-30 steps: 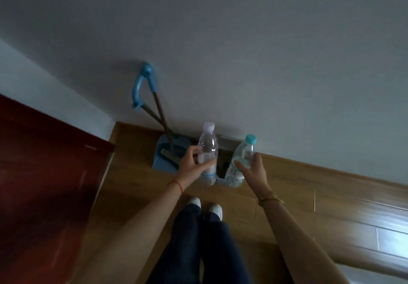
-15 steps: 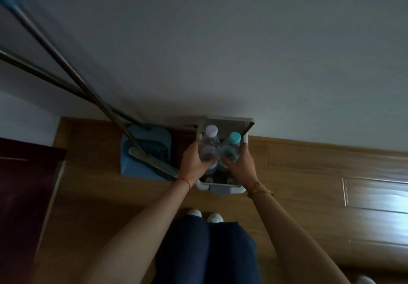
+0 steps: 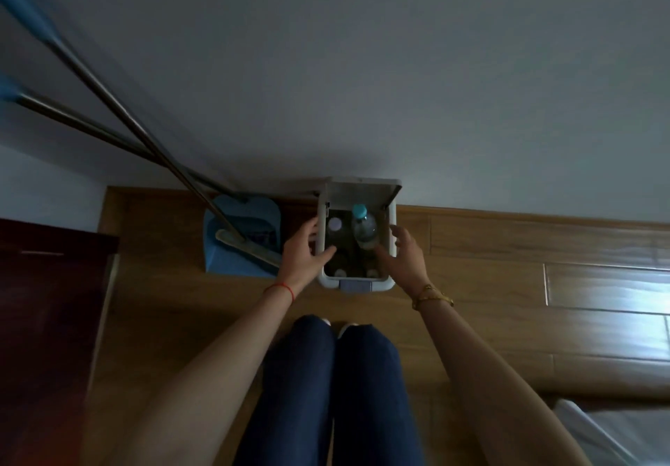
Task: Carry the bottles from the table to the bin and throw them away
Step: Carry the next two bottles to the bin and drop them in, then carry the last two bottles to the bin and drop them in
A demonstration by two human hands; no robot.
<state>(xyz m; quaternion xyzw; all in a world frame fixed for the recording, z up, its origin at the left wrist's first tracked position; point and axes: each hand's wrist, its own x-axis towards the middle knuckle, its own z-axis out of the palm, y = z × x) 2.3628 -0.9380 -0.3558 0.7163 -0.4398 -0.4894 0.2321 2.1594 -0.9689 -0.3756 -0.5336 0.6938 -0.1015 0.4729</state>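
Both hands hung spread and empty over the pedal bin (image 3: 356,281): left hand (image 3: 304,252) at its left rim, right hand (image 3: 405,256) at the right. Teal-capped bottle (image 3: 363,229) and white-capped bottle (image 3: 335,227) sat inside, lid (image 3: 359,190) up.

Grey wall (image 3: 362,66), wooden floor (image 3: 507,284)

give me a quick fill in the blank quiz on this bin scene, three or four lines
1. The clear plastic bottle with the teal cap lies inside the white plastic pedal bin, whose lid is ____.
2. The left hand and the right hand both hold ____.
3. The blue plastic dustpan stands on the bin's ____ side.
4. The red string bracelet is on the ____ wrist.

Missing words: open; nothing; left; left
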